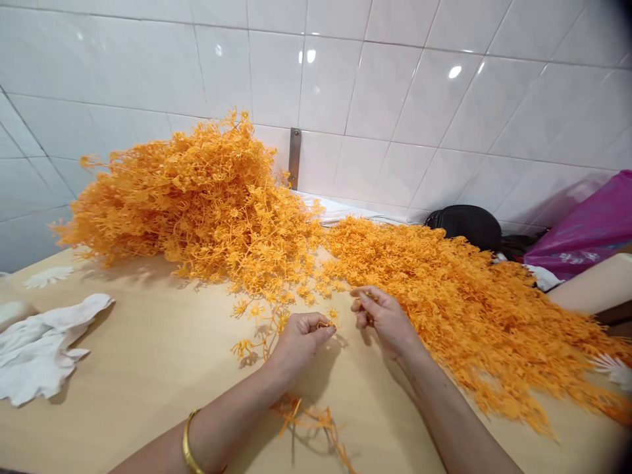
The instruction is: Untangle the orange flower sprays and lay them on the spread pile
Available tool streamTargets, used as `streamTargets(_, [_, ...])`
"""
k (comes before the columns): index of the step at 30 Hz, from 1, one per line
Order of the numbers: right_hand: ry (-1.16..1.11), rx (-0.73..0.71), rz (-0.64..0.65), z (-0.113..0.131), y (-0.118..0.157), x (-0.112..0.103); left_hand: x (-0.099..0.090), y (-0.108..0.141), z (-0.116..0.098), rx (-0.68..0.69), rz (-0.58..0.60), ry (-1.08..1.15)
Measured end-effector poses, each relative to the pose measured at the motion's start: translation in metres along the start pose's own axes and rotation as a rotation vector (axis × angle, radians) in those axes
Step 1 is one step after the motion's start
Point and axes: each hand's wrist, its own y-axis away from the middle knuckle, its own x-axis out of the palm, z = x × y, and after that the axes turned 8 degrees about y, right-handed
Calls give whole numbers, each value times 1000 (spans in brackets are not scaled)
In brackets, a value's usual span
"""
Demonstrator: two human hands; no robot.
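Note:
My left hand (302, 337) is closed in a pinch on an orange plastic flower piece (332, 316), whose spiky head sticks up past the fingertips. A sprig of similar orange pieces (243, 347) shows beside that hand on its left, partly hidden behind it. My right hand (382, 319) is a short way to the right, thumb and fingers curled together; whether something small is between them I cannot make out. Loose orange stems (316, 421) lie on the table below my left forearm.
A tall heap of orange plastic flowers (197, 197) stands at back left. A lower, spread heap (444, 296) covers the right side. White cloth (44, 349) lies on the table (162, 388) at left. A black case (467, 225) and purple bag (587, 227) sit near the tiled wall (385, 85).

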Motion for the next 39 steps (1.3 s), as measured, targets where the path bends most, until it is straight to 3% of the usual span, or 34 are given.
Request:
streamTargets(5, [201,-102,267,3,16,21,3,1,-1,-35,70,-19])
streamTargets(7, [276,-150,313,4,18,25,2,1,0,-28,110,-48])
streamTargets(9, [365,-235,224,3,20,28,0,-1,1,9,136,-98])
streamTargets(14, [608,-421,-143,3,17,29,-5,-2,3,89,146,-194])
streamTargets(18, [709,-370,-627,27,1,-16,-3,3,1,54,99,-286])
streamTargets(19, [797,-398,-673,35,-3,-32,-2,3,0,56,84,-297])
streamTargets(22, [1142,-409,-679,54,-13,-78,0,2,1,69,72,-302])
streamTargets(24, [1357,-291,-679,56,-13,-96,-1,-1,3,80,95,-306])
streamTargets(27, [1533,-263,-663,45,0,-99,-3,-6,7,92,134,-313])
streamTargets(30, [1622,-483,-537,20,24,-87,-4,-5,7,78,142,-310])
streamTargets(33, [1710,-595,-390,-7,41,-87,0,0,1,67,126,-329])
streamTargets(39, [1803,-530,-474,-37,29,-137,7,8,-9,22,109,-346])
